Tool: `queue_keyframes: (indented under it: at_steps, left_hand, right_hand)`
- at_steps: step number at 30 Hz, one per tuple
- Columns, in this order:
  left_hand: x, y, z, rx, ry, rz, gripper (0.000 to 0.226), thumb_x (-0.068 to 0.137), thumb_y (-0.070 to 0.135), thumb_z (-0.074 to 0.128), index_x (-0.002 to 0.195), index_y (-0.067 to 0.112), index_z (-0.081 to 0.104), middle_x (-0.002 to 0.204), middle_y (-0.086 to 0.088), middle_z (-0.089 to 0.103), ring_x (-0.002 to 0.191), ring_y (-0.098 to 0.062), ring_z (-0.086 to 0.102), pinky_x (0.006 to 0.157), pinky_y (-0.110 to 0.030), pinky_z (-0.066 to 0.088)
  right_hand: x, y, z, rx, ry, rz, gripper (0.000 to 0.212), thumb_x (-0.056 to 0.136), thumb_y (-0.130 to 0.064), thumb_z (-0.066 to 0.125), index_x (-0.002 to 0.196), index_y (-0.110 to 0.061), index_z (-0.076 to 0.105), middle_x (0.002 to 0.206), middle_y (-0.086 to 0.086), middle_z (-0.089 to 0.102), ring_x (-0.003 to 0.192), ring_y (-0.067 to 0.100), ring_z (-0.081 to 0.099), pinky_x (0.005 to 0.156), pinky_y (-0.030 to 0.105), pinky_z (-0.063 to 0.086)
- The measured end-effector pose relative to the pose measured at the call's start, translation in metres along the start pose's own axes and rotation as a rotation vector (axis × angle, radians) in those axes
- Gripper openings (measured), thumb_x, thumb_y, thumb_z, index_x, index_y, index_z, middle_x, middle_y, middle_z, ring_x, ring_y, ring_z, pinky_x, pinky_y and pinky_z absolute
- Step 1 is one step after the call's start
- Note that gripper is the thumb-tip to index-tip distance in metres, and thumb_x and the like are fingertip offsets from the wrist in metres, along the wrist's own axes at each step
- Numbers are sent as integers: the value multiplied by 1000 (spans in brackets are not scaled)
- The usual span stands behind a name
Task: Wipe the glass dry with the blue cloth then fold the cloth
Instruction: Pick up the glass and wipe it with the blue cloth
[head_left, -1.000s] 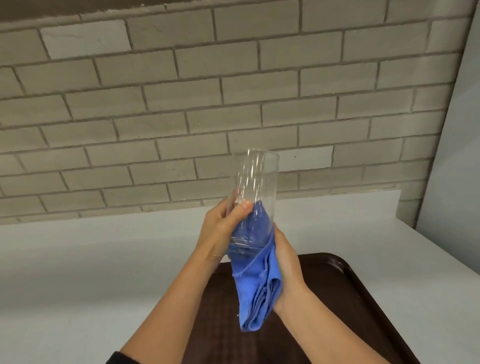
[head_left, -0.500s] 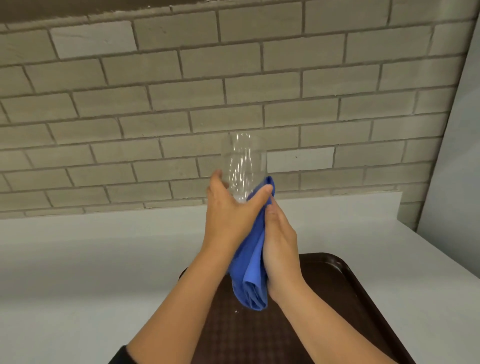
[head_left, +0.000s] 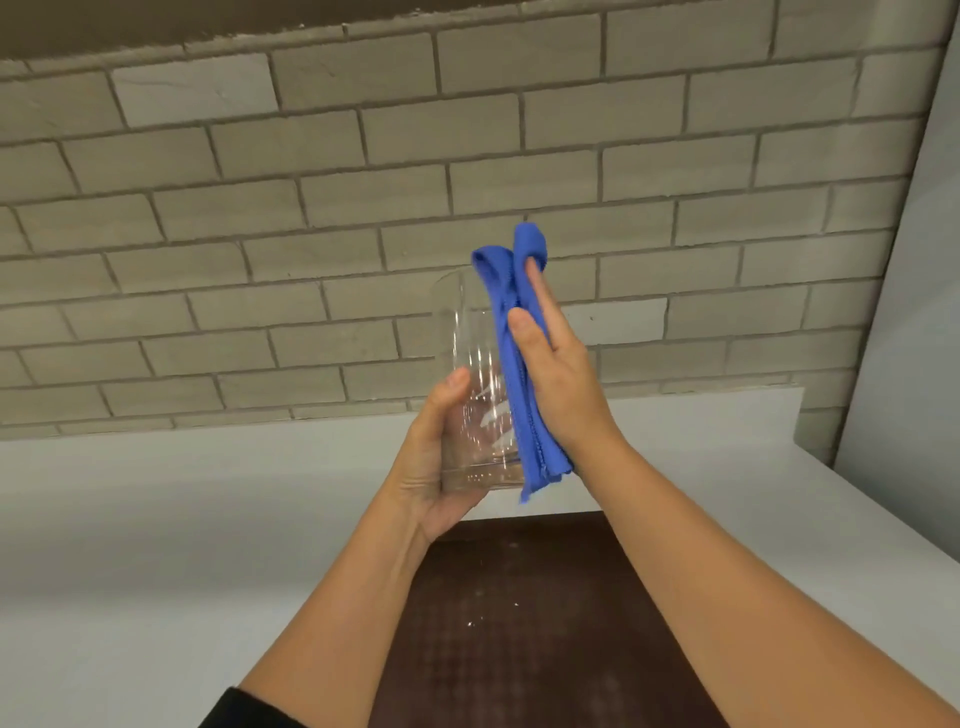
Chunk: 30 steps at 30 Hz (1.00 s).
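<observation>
A tall clear glass (head_left: 470, 395) stands upright in the air in front of the brick wall, above the tray. My left hand (head_left: 434, 462) cups its base and lower left side, thumb up along the wall. A bunched blue cloth (head_left: 514, 358) lies against the glass's right side, its top rising past the rim. My right hand (head_left: 553, 374) presses the cloth flat against the glass with straight fingers, thumb on the front of the cloth.
A dark brown tray (head_left: 519, 623) with a few white specks lies on the white counter (head_left: 156, 519) below my arms. The tan brick wall (head_left: 311, 208) rises behind the counter. A pale panel (head_left: 914, 312) stands at the right.
The glass has turned in my left hand, which now holds its base. My right hand has slid the cloth up the glass's right side, from below the glass to past its rim.
</observation>
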<state>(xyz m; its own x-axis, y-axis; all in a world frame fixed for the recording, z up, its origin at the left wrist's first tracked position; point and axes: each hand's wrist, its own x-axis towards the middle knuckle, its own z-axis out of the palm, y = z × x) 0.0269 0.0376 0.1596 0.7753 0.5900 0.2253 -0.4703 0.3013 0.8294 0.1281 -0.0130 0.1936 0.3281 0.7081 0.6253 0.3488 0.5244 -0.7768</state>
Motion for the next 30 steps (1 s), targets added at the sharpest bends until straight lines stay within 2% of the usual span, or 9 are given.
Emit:
queue_keyframes:
  at_steps: [3, 5, 8, 11, 15, 20, 23, 27, 30]
  left_hand:
    - [1, -8, -3, 26, 28, 41, 70, 44, 45, 82, 105, 15, 65, 96, -3, 71, 86, -19, 69, 71, -34, 56]
    - [1, -13, -8, 47, 71, 38, 70, 42, 46, 82, 102, 14, 66, 92, -4, 72, 83, -19, 69, 71, -33, 57]
    - [0, -16, -13, 86, 112, 26, 59, 56, 44, 74, 105, 12, 66, 87, -6, 71, 76, -19, 68, 67, -31, 56]
    - [0, -16, -14, 265, 189, 20, 37, 66, 50, 60, 84, 22, 74, 75, 0, 74, 69, -16, 68, 66, -31, 55]
    - [-3, -16, -6, 462, 323, -6, 64, 64, 60, 56, 108, 14, 63, 101, -8, 68, 95, -24, 63, 88, -43, 49]
    - [-9, -9, -5, 517, 300, 71, 62, 60, 64, 59, 109, 26, 61, 104, -1, 71, 100, -24, 65, 84, -39, 53]
    - [-12, -9, -8, 450, 275, 53, 52, 65, 65, 57, 101, 30, 69, 100, -3, 74, 98, -24, 67, 87, -43, 54]
    - [-14, -11, -11, 191, 185, 51, 42, 63, 52, 67, 93, 23, 73, 84, -3, 76, 79, -18, 71, 66, -31, 55]
    - [-11, -13, -12, 109, 199, 102, 52, 62, 53, 63, 100, 18, 69, 91, -5, 74, 85, -22, 69, 72, -35, 54]
  right_hand:
    - [-7, 10, 1, 65, 9, 121, 46, 95, -36, 33, 139, -38, 23, 128, -11, 49, 98, -9, 56, 75, 3, 46]
    - [-22, 20, 4, 72, 7, 172, 45, 94, -38, 33, 139, -40, 24, 114, -18, 51, 84, -18, 56, 64, -1, 44]
    - [-51, 29, 11, 62, -19, 148, 46, 93, -37, 36, 133, -53, 19, 133, -22, 39, 109, -18, 45, 84, -3, 39]
    - [-65, 30, 14, 6, -36, 90, 49, 94, -32, 36, 127, -58, 11, 146, -27, 18, 118, -30, 22, 93, -8, 23]
    - [-69, 28, 15, -146, -33, 20, 53, 94, -30, 37, 127, -55, 4, 155, -19, 1, 132, -18, 10, 98, -5, 18]
    - [-73, 28, 20, -271, -45, -135, 55, 94, -33, 33, 129, -55, -4, 153, -20, -10, 139, -8, -3, 117, 25, 16]
    - [-64, 24, 22, -360, -59, -182, 52, 91, -39, 28, 129, -54, -4, 148, -27, -16, 141, -1, -8, 118, 29, 13]
    - [-24, 8, 17, -263, -79, -131, 50, 92, -37, 35, 134, -48, 11, 149, -21, 0, 138, -3, 3, 104, 4, 12]
    - [7, 2, 11, -20, -83, 108, 46, 94, -34, 37, 139, -34, 27, 149, -2, 33, 130, 9, 36, 105, 21, 32]
